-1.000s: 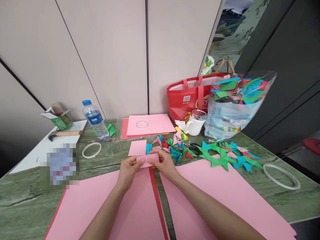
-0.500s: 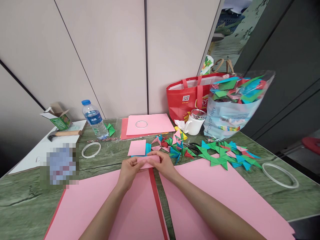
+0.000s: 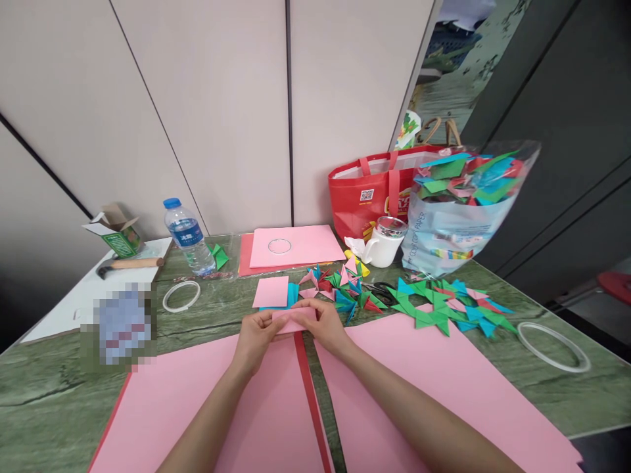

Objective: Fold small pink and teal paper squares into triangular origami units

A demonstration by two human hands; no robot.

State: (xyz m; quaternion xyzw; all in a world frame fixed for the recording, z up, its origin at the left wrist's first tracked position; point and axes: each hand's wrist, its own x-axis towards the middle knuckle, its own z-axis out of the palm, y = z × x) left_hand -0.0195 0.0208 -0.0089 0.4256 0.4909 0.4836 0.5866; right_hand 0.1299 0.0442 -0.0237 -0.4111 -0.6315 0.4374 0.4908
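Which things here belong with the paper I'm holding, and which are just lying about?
Likely part of the job:
pink paper held in your left hand and right hand
pink square
blue paper
folded pieces
perhaps the scissors

Seemingly just lying about:
hammer
water bottle
white mug
green box
red bag

Two hands have three rings around them: toward nine, twelve and three o'clock. One bottle, one mug.

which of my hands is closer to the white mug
Right. Your right hand is in front of the white mug and to its left; your left hand is farther left.
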